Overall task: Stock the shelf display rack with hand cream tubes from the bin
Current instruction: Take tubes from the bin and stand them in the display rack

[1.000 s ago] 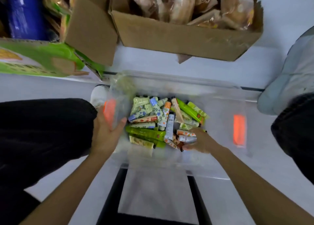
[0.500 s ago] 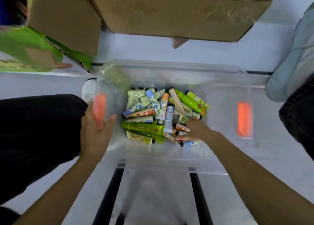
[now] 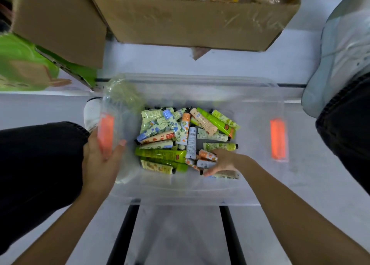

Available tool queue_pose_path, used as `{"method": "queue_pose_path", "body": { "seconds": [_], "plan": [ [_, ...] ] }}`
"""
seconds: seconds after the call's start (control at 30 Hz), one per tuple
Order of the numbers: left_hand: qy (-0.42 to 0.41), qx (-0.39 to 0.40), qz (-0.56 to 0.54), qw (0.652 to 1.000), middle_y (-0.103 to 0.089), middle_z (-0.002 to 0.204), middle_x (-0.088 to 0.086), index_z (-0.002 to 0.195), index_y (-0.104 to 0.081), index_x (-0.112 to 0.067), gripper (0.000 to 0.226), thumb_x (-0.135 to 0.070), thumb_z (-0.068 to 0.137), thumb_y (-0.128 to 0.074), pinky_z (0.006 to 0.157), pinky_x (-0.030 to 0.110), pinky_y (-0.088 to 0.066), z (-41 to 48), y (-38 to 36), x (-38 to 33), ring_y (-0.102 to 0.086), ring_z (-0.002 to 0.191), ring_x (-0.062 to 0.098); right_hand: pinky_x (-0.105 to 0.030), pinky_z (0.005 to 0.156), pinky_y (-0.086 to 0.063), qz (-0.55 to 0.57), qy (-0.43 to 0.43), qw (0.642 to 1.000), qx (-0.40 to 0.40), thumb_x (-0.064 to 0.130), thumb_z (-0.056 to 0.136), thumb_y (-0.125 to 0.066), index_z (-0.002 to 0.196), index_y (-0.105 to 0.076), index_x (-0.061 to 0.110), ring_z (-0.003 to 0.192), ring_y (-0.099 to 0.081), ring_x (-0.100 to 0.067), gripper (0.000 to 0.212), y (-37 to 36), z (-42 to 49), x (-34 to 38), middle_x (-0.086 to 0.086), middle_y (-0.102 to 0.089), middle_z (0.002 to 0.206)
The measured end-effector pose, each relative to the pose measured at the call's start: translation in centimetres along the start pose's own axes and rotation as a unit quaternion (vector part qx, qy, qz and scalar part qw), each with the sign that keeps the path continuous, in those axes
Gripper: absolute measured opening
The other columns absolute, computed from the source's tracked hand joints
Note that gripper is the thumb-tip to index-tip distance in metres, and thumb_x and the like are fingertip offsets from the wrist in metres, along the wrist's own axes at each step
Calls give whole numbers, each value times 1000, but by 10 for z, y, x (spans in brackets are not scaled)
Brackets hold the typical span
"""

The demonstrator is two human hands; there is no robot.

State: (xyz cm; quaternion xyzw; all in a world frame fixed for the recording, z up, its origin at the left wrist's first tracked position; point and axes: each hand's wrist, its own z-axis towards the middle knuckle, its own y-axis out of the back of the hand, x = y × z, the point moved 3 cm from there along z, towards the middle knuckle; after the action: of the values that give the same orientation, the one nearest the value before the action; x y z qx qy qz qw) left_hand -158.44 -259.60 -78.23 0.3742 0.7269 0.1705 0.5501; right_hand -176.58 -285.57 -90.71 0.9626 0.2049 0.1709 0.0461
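1. Surface: a pale floor [image 3: 230, 64]. A cardboard box [image 3: 190, 24] of wrapped goods stands beyond the clear bin [image 3: 256, 104].
2. The hand cream tubes [image 3: 160, 154] lie heaped on the bin bottom.
3. The left hand [image 3: 98, 160] grips the bin's left end at an orange latch [image 3: 105, 134]. The right hand [image 3: 223, 160] curls round small tubes in the heap.
4. Change: both hands are placed as they were half a second earlier.
5. Count: one bin, two latches, two hands. The tubes overlap too much to count.
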Motion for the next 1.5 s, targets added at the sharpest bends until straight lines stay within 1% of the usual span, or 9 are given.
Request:
{"method": "queue_pose_path", "body": {
  "seconds": [0.13,0.3,0.63,0.8,0.97,1.13,1.3,1.4,1.5],
  "plan": [
    [-3,-6,-2,1000,-52,123,12,134,-39,-25,85,-70,63,-49,93,48,-46,1,0,1,-54,108,30,-35,95,-47,78,-3,997,5,55,47,-86,114,-58,25,99,-62,-18,78,-9,0,-6,7,-66,107],
    [-9,-9,-6,1000,-51,123,13,134,-40,-19,76,-58,71,-54,87,39,-45,0,-1,1,-53,107,28,-28,80,-54,193,4,980,51,14,71,-82,102,-63,18,84,-67,-18,37,-11,-8,1,-3,-70,93],
    [-14,-14,10,1000,-50,117,14,130,-42,-14,72,-55,72,-53,78,34,-38,0,-1,-3,-49,97,23,-38,100,-47,225,-20,973,55,20,60,-88,110,-65,13,102,-65,-25,56,-12,-3,3,-10,-70,107],
    [-10,-1,3,1000,-50,119,14,134,-40,-16,73,-56,73,-52,79,36,-41,1,-1,-2,-53,102,28,-25,81,-51,242,-15,969,55,13,70,-81,117,-61,12,99,-63,-21,50,-9,-16,9,-10,-67,111],
    [-19,0,7,1000,-48,124,15,139,-37,-18,73,-51,78,-58,79,33,-37,-1,0,-6,-46,98,20,-45,96,-50,319,2,945,71,23,64,-86,114,-63,9,105,-65,-31,57,-4,-29,11,-13,-69,111],
    [-17,4,-1,1000,-45,127,16,141,-35,-20,76,-53,75,-55,85,34,-39,0,0,-7,-46,104,21,-31,70,-58,333,19,939,83,26,68,-82,115,-61,7,80,-71,-21,55,0,-48,18,-12,-73,98],
    [-10,-56,8,998,-25,149,14,148,-20,-17,85,-52,81,-60,114,45,-23,-14,15,-26,-24,137,26,-31,72,-59,500,76,861,48,5,82,-64,101,-68,10,81,-71,-20,19,10,-102,33,-9,-73,96],
    [26,52,-119,991,-30,152,0,146,-28,-24,78,-60,83,-55,115,39,-22,-35,10,-65,-27,139,16,-27,69,-58,553,149,820,-3,9,77,-65,98,-71,11,74,-70,-17,22,23,-145,67,-9,-72,90],
    [95,182,-259,944,-35,147,-9,139,-34,-36,67,-68,82,-49,114,34,-24,-64,1,-118,-34,136,12,-31,61,-58,610,222,760,-29,9,69,-68,93,-69,10,68,-69,-21,24,36,-191,120,-10,-71,83]
  ]
}}
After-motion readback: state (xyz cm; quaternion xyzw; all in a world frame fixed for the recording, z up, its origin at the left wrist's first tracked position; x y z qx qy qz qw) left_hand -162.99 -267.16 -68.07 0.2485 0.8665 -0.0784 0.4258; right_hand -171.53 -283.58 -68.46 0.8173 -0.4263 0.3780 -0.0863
